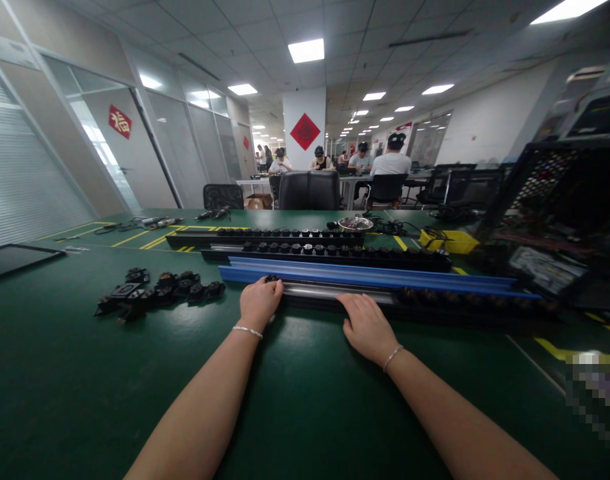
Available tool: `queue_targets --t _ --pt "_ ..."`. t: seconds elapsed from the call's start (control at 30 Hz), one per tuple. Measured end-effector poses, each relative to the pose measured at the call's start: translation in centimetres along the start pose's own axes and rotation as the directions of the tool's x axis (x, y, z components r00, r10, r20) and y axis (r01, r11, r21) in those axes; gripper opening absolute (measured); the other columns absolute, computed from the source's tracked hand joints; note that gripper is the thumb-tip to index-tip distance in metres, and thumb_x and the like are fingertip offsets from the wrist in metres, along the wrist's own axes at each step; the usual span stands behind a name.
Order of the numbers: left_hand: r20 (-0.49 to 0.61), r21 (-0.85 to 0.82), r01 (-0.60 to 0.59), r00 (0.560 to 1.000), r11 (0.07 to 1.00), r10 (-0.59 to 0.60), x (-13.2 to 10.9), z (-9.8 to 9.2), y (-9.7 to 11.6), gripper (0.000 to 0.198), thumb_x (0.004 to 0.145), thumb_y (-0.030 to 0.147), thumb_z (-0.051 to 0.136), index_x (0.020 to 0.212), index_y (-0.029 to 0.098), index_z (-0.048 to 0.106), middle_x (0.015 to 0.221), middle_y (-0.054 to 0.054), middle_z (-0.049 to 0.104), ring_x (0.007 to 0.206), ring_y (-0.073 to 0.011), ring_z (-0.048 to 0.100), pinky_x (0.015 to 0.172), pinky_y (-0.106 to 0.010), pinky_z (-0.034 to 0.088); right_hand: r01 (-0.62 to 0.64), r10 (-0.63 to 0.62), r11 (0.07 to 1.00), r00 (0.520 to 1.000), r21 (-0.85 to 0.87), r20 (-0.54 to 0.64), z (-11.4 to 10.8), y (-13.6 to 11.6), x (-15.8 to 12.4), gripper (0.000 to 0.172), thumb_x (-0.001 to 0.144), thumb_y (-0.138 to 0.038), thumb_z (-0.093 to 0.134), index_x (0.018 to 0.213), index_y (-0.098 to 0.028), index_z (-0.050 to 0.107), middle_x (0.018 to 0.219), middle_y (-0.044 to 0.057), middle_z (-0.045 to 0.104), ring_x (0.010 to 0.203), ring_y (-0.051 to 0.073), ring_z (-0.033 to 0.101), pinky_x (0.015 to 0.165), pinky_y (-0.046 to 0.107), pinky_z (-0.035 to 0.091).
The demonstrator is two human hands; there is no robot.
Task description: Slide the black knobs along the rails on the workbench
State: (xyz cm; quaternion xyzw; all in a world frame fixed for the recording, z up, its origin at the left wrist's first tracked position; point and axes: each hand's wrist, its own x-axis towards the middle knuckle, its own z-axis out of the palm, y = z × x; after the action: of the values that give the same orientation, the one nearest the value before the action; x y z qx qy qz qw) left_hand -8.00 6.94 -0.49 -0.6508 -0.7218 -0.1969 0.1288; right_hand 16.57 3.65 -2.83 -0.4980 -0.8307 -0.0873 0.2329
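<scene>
A long black rail point(329, 292) with a shiny metal channel lies crosswise in front of me. At its left end my left hand point(259, 305) is closed, the fingers pinching a small black part point(271, 279) that they mostly hide. Farther right, my right hand point(369, 325) rests on the rail's near edge with its fingers stretched out together. Dark parts point(435, 295) sit in a row along the rail's right portion. On the table left of my left hand lies a loose group of small black parts point(167, 288).
Just behind the rail lies a blue rail point(365, 270); two more black rails point(305, 249) carry rows of parts. Farther back are a metal bowl point(355, 223) and a yellow bin point(449, 240). A dark rack point(559, 193) stands right. People sit at far tables.
</scene>
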Motion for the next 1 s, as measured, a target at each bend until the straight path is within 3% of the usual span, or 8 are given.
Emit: queue_targets --t 0.53,1.0 --pt "0.021 0.011 0.076 0.997 0.997 -0.076 0.3 -0.1 -0.7 0.045 0.09 0.041 0.032 0.088 0.026 0.074 0.11 -0.008 0.067 0.092 -0.0229 0.065 0.079 -0.032 0.046 -0.007 0.007 1.0 1.0 0.025 0.001 0.0 0.0 0.0 0.048 0.075 -0.013 0.041 0.123 -0.015 0.051 0.125 0.008 0.056 0.117 0.02 0.047 0.108 0.041 0.025" --pt "-0.013 0.002 0.076 0.997 0.997 -0.076 0.4 0.2 -1.1 0.044 0.089 0.041 0.034 0.081 0.027 0.075 0.101 -0.005 0.07 0.095 -0.0214 0.064 0.079 -0.029 0.046 -0.015 0.015 1.0 1.0 0.019 0.011 -0.1 -0.1 0.0 0.048 0.075 -0.014 0.042 0.123 -0.016 0.051 0.125 0.007 0.056 0.117 0.02 0.047 0.108 0.04 0.025"
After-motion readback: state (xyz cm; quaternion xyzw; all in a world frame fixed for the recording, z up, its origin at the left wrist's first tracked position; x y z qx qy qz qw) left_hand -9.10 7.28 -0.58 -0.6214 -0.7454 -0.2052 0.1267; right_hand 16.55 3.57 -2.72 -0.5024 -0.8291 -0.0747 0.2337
